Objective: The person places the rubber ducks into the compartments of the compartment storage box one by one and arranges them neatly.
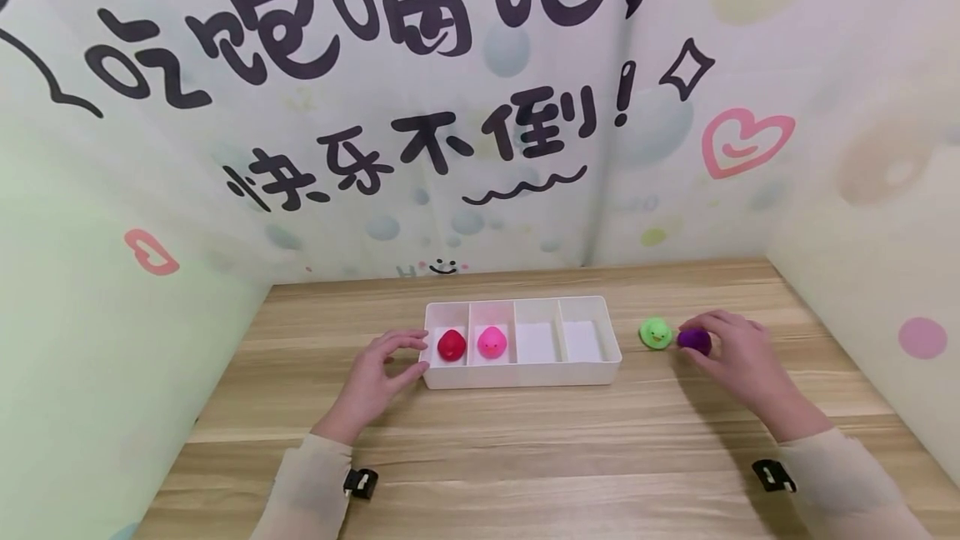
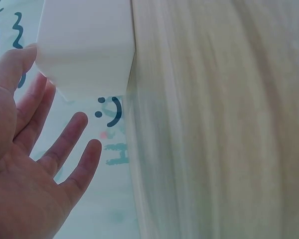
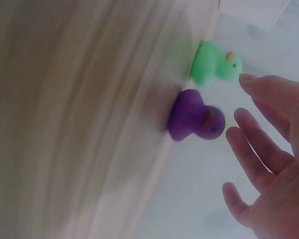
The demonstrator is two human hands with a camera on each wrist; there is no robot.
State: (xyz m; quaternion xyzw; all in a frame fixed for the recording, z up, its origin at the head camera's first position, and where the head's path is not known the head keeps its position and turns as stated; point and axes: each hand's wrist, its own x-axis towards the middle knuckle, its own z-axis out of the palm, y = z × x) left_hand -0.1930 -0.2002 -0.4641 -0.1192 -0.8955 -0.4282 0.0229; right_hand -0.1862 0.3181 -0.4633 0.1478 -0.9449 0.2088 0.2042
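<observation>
A white divided box (image 1: 517, 377) stands mid-table; a red rubber duck (image 1: 452, 345) sits in its leftmost compartment and a pink rubber duck (image 1: 492, 343) in the one beside it. My left hand (image 1: 382, 369) touches the box's left end with thumb and fingertips, its other fingers spread, as the left wrist view shows. To the box's right, a green rubber duck (image 1: 656, 333) stands beside a purple rubber duck (image 3: 194, 117). My right hand (image 1: 738, 357) hovers over the purple duck, partly covering it in the head view; in the right wrist view the relaxed fingers are apart from it.
The wood-grain table (image 1: 517, 457) is bounded by a printed back wall (image 1: 450, 223) and pale side walls (image 1: 885, 257). Both sleeves carry a small black wrist device (image 1: 774, 475). The two right-hand compartments (image 1: 585, 342) show bare white floors.
</observation>
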